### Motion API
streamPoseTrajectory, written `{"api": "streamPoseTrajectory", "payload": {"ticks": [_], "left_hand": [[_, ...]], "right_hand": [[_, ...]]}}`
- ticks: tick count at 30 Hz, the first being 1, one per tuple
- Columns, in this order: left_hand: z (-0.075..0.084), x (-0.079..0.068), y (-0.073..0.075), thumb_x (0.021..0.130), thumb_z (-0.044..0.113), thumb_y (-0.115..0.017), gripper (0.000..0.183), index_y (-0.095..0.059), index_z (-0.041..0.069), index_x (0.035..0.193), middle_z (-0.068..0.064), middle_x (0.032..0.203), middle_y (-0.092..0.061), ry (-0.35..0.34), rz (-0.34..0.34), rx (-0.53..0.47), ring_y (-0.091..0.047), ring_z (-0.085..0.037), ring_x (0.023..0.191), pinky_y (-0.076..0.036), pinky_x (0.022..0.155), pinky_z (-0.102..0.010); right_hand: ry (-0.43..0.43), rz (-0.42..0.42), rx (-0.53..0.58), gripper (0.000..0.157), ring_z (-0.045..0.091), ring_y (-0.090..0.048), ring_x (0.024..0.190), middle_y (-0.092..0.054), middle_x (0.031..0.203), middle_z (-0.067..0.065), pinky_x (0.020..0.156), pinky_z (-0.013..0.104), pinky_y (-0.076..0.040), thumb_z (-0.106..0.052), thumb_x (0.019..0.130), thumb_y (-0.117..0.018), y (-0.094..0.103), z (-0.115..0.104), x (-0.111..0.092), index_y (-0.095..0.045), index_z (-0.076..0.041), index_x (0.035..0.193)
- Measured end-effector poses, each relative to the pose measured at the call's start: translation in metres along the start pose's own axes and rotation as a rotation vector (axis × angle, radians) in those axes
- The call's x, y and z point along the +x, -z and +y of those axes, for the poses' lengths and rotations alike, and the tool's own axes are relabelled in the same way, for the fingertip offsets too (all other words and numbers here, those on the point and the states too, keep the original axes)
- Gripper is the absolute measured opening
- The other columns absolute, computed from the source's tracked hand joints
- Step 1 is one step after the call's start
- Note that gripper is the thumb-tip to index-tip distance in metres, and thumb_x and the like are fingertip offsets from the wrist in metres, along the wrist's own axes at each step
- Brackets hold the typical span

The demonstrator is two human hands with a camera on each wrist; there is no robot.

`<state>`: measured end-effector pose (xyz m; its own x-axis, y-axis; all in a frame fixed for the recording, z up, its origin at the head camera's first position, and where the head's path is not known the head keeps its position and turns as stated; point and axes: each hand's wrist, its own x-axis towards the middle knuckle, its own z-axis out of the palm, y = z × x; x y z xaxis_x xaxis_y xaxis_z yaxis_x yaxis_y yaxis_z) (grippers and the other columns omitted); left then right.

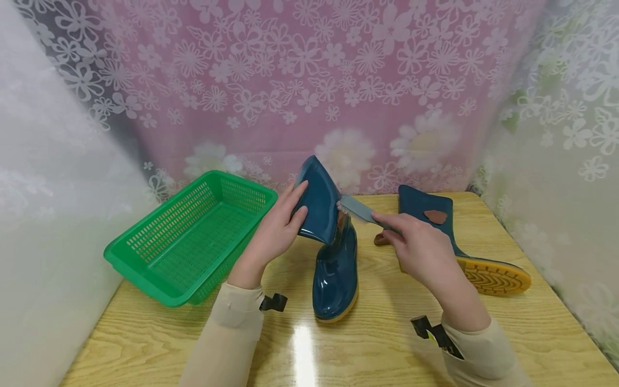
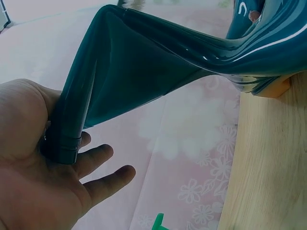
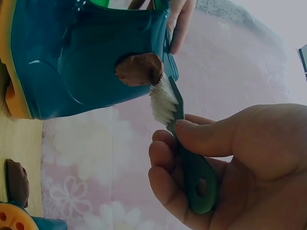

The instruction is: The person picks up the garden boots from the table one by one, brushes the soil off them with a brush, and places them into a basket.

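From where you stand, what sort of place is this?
Possibly a makeshift indoor cleaning spot: flowered curtains hang behind a wood-grain table bearing blue boots, and the right hand holds a brush.

A small curtained-off work place around your desk [image 1: 377, 344].
You face a pink flowered curtain [image 1: 271, 123], while a whitish left sheet [image 1: 48, 161] and a flowered right sheet [image 1: 556, 150] hang along the sides of the wood-grain desk. Whether this is inside a home or a workshop cannot be told.
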<state>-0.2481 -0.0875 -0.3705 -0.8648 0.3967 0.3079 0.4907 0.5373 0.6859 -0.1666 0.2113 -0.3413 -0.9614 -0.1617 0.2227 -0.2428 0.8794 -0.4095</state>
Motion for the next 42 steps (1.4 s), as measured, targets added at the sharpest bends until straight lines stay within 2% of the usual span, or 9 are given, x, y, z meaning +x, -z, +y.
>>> {"api": "streamPoseTrajectory", "payload": {"ticks": [4,7,13,18,21,24,30,36,42], "left_hand": [[-0.001,0.001,-0.001,0.120,0.016,-0.049,0.060,-0.029,0.017,0.177,-0.016,0.183,-0.016,-0.023,0.006,0.006,-0.018,-0.033,0.168,-0.029,0.130,-0.060],[-0.002,0.001,-0.001,0.120,0.011,-0.049,0.061,-0.029,0.016,0.177,-0.017,0.183,-0.016,-0.023,0.005,0.011,-0.019,-0.034,0.168,-0.033,0.129,-0.058],[-0.001,0.002,0.000,0.119,0.008,-0.048,0.062,-0.030,0.018,0.177,-0.015,0.183,-0.016,0.009,0.019,0.018,-0.021,-0.033,0.167,-0.040,0.125,-0.056],[-0.001,0.003,0.000,0.119,0.008,-0.049,0.061,-0.030,0.018,0.177,-0.017,0.183,-0.016,0.010,0.017,0.019,-0.020,-0.033,0.168,-0.038,0.126,-0.057],[0.000,0.003,-0.001,0.119,0.009,-0.048,0.061,-0.030,0.019,0.177,-0.017,0.183,-0.016,0.017,0.015,0.017,-0.021,-0.033,0.168,-0.038,0.126,-0.057],[0.000,0.002,-0.001,0.119,0.008,-0.048,0.061,-0.030,0.019,0.177,-0.016,0.183,-0.017,0.016,0.013,0.011,-0.021,-0.033,0.168,-0.036,0.127,-0.057],[0.003,0.002,-0.002,0.119,0.007,-0.048,0.062,-0.029,0.018,0.177,-0.013,0.183,-0.016,-0.017,-0.007,0.011,-0.018,-0.032,0.168,-0.031,0.129,-0.058],[0.004,0.001,-0.003,0.119,0.006,-0.048,0.063,-0.029,0.019,0.177,-0.011,0.184,-0.015,-0.008,-0.020,0.019,-0.018,-0.031,0.169,-0.032,0.129,-0.056],[0.001,0.001,-0.001,0.118,0.004,-0.048,0.063,-0.031,0.019,0.177,-0.014,0.183,-0.019,-0.004,0.026,0.031,-0.022,-0.031,0.168,-0.037,0.127,-0.056]], "right_hand": [[0.007,0.018,-0.017,0.045,0.018,-0.057,0.064,-0.073,0.138,0.017,0.054,0.038,-0.038,-0.014,0.111,-0.070,0.002,0.002,0.000,-0.068,-0.022,0.155],[0.005,0.030,-0.020,0.046,0.018,-0.051,0.057,-0.073,0.137,0.018,0.052,0.038,-0.036,-0.014,0.111,-0.069,0.004,0.004,-0.001,-0.067,-0.022,0.156],[-0.011,0.125,0.008,0.048,0.018,-0.045,0.052,-0.073,0.133,0.019,0.049,0.038,-0.033,-0.012,0.112,-0.067,0.006,0.007,-0.004,-0.063,-0.020,0.159],[0.053,0.180,0.084,0.048,0.018,-0.049,0.058,-0.074,0.131,0.014,0.052,0.037,-0.033,-0.010,0.112,-0.067,-0.002,0.001,-0.003,-0.064,-0.020,0.159],[0.098,0.200,0.092,0.048,0.018,-0.059,0.065,-0.075,0.119,0.009,0.053,0.037,-0.037,-0.008,0.110,-0.069,-0.012,-0.006,-0.002,-0.066,-0.021,0.157],[0.113,0.191,0.081,0.049,0.018,-0.063,0.071,-0.076,0.116,0.008,0.055,0.036,-0.042,-0.007,0.109,-0.072,-0.022,-0.011,0.001,-0.068,-0.022,0.156],[0.095,0.129,0.011,0.049,0.020,-0.055,0.066,-0.075,0.112,0.008,0.056,0.035,-0.045,-0.008,0.106,-0.075,-0.028,-0.015,0.004,-0.070,-0.024,0.153],[0.073,0.098,-0.009,0.048,0.017,-0.054,0.064,-0.077,0.117,0.006,0.054,0.035,-0.041,-0.009,0.108,-0.074,-0.018,-0.013,0.001,-0.070,-0.024,0.153],[0.059,0.133,-0.031,0.045,0.016,-0.040,0.049,-0.076,0.125,0.012,0.048,0.036,-0.033,-0.011,0.111,-0.068,-0.004,-0.004,-0.003,-0.069,-0.021,0.155]]}}
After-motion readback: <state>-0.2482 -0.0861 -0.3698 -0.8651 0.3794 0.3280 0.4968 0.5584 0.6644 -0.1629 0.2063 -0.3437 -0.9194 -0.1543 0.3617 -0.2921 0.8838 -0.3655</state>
